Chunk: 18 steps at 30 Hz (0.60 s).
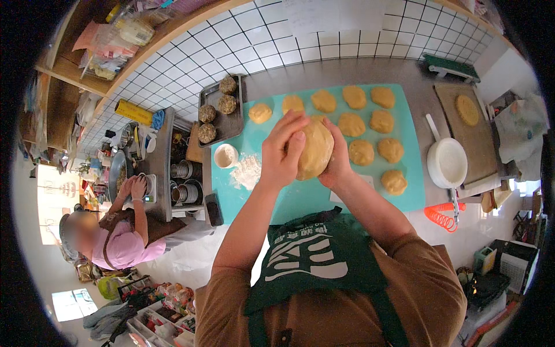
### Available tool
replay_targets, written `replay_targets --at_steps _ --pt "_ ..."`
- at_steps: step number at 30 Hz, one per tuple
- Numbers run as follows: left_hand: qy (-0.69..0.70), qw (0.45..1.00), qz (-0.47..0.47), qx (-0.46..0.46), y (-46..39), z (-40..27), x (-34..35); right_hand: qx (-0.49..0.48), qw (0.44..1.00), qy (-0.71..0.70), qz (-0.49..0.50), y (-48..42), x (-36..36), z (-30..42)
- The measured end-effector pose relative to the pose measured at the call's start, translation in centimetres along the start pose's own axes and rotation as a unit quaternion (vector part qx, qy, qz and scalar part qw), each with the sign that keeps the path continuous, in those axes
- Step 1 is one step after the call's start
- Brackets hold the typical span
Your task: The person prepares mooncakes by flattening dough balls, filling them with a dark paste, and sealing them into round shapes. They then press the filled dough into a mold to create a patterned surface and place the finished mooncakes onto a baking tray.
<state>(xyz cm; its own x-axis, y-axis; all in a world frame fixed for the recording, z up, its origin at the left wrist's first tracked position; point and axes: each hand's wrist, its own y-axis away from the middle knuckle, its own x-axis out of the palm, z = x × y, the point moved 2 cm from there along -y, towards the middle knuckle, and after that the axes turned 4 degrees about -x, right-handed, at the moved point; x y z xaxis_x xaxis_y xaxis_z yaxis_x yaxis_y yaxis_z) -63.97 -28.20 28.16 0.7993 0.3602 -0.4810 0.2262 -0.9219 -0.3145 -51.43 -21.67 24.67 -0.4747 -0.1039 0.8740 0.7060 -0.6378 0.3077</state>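
Observation:
A large smooth ball of yellow dough (315, 152) is held up above a turquoise mat (299, 201). My left hand (284, 152) presses on its left side with the fingers bent, and my right hand (338, 152) cups its right side. Behind and to the right, several flattened dough pieces (361, 152) lie in rough rows on the mat. Loose white flour (247, 171) is heaped left of my hands, beside a small round cup (226, 156) with flour in it. A white flat piece (362, 184), perhaps a scraper, shows partly under my right forearm.
A metal tray (230, 121) with several dark speckled balls (227, 104) stands at the back left. On the right are a white pan (447, 162), a board (468, 130) with a flat round of dough, and a coiled red cord (442, 217). A gloved co-worker (134, 238) stands left; a phone (213, 210) lies nearby.

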Motion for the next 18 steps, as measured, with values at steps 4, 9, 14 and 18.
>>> replay_targets --at_steps 4,9,14,18 --pt "0.403 0.877 -0.257 -0.051 0.8 3.4 1.9 -0.134 0.991 0.016 -0.007 -0.2 2.0 -0.3" --pt "0.719 0.632 -0.17 -0.233 0.6 0.7 2.0 -0.345 0.852 0.376 0.113 -0.7 -0.9 0.3" --pt "0.639 0.689 -0.14 -0.313 -0.5 1.2 0.2 -0.128 0.979 0.158 0.018 -2.3 1.2 1.5" --pt "0.542 0.763 -0.159 -0.313 -1.4 1.4 0.1 -0.014 0.998 0.069 0.005 -2.7 1.3 0.5"
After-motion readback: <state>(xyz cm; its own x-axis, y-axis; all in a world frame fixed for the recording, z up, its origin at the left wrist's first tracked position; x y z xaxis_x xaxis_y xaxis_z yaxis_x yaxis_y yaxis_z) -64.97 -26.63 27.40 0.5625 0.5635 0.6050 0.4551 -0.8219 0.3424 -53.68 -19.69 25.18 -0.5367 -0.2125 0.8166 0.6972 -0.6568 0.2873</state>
